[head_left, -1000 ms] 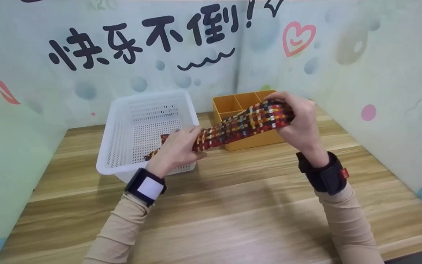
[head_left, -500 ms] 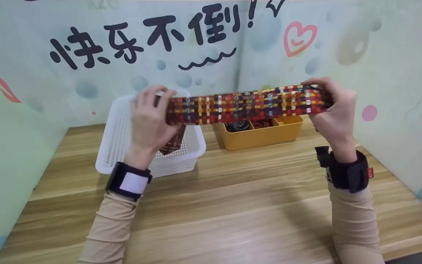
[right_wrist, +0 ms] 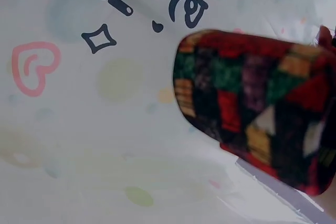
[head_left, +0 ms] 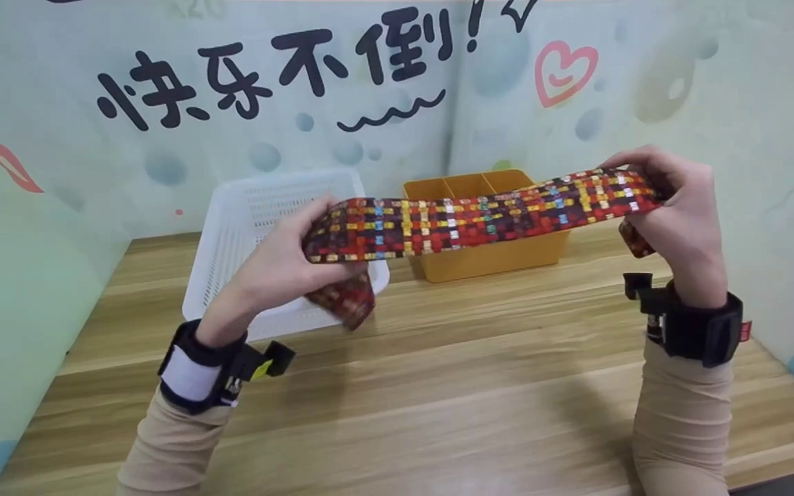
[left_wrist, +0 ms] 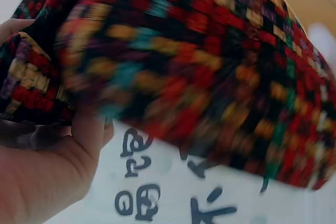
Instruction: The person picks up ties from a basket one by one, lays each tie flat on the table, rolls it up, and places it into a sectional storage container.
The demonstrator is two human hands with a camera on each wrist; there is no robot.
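A necktie in a red, black, yellow and blue woven check is stretched between both hands above the table. My left hand grips it near one side, with a short tail hanging below the thumb. On the other side, my right hand holds it higher, and a small end pokes out under the palm. The left wrist view has the tie folded round the fingers and running across, partly blurred. Close to the camera in the right wrist view, a tie end covers most of that hand.
Behind the left hand stands a white perforated plastic basket. A yellow divided organizer box sits at the back middle, partly hidden by the tie. Wood-grain table lies below, with printed wall panels on its back and sides.
The tie has been lifted up and drawn out to the right between the hands. My right hand has moved right; my left rose over the basket, then came lower, its wrist turning.
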